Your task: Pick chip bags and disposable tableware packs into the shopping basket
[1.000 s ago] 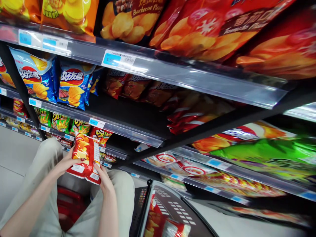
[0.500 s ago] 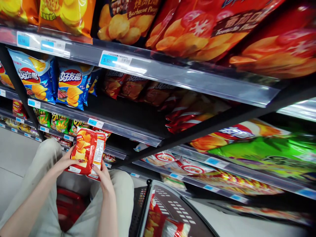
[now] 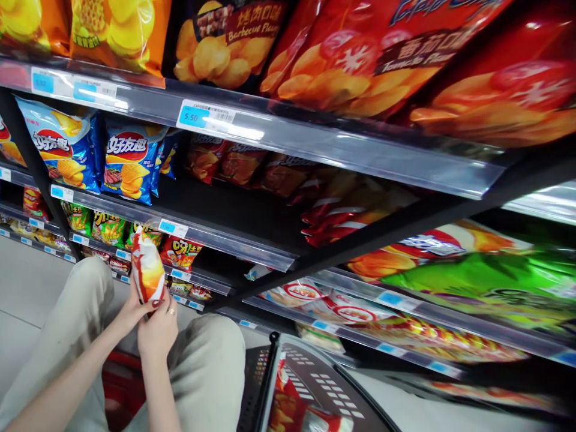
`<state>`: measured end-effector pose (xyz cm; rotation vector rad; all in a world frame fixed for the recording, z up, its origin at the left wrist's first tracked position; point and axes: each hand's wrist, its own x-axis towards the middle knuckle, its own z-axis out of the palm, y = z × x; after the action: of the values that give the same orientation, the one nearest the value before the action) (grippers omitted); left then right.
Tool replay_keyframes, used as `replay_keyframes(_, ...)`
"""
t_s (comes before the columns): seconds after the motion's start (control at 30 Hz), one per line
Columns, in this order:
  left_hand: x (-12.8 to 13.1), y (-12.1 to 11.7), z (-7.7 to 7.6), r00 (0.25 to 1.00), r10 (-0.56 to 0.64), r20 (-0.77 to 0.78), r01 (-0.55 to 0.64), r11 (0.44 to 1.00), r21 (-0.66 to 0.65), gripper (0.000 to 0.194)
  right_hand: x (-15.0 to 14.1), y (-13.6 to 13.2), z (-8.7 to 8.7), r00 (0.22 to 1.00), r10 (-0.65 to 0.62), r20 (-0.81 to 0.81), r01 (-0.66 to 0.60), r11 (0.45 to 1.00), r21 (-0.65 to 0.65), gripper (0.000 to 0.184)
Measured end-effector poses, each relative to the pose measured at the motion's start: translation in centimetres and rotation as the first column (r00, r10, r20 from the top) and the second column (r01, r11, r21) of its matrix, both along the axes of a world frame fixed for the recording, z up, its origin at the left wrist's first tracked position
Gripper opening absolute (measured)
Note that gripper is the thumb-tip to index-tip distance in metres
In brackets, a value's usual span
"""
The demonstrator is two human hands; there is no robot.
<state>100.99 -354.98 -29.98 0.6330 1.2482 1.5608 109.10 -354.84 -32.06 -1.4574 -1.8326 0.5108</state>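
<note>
Between my knees, in front of the lower shelves, I hold a red, white and yellow bag of chips (image 3: 152,273), turned so that a narrow side faces me. My left hand (image 3: 134,309) grips its left side and lower edge, thumb across the front. Around the bottom and right side, my right hand (image 3: 159,327) is closed on the same bag, a ring on one finger. Some of the right fingers are hidden behind the bag. Just beyond it, small green and red snack bags (image 3: 180,252) stand on a low shelf.
A dark shopping basket (image 3: 324,378) with red chip bags (image 3: 288,399) in it stands at my right knee. Blue chip bags (image 3: 130,159) stand on the middle shelf. Above, a shelf edge (image 3: 288,129) juts out below large red bags (image 3: 360,60). Something red lies under me.
The bag has been turned from its broad printed face to a narrow side. My right hand has moved left, close to my left hand.
</note>
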Motion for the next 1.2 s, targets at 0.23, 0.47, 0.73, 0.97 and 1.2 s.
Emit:
replay_keyframes(0.23,-1.8,-0.1,0.1,0.939,0.199,0.282,-0.165,0.976,-0.141,0.061,0.0,-1.4,2.5,0.953,0.226,0.203,-0.262,0.950,0.171,0.056)
replay_keyframes(0.47,-3.8,-0.6,-0.2,0.877,0.209,0.433,-0.097,0.959,-0.267,0.052,4.4,2.1,2.3,0.904,0.115,-0.412,-0.091,0.993,0.079,0.026)
replay_keyframes(0.73,-1.6,-1.4,1.1,0.825,0.062,0.561,0.171,0.920,-0.354,0.052,8.7,4.5,0.1,0.447,-0.206,-0.870,-0.592,0.662,-0.461,0.060)
replay_keyframes(0.97,-2.3,-0.5,0.9,0.906,-0.021,0.423,0.153,0.948,-0.280,0.057,8.5,4.3,0.9,0.435,-0.116,-0.893,-0.665,0.627,-0.406,0.056)
replay_keyframes(1.2,-2.9,-0.2,0.5,0.953,-0.153,0.263,0.180,0.980,-0.083,0.091,7.7,4.9,0.1,0.461,-0.112,-0.881,-0.598,0.694,-0.401,0.051)
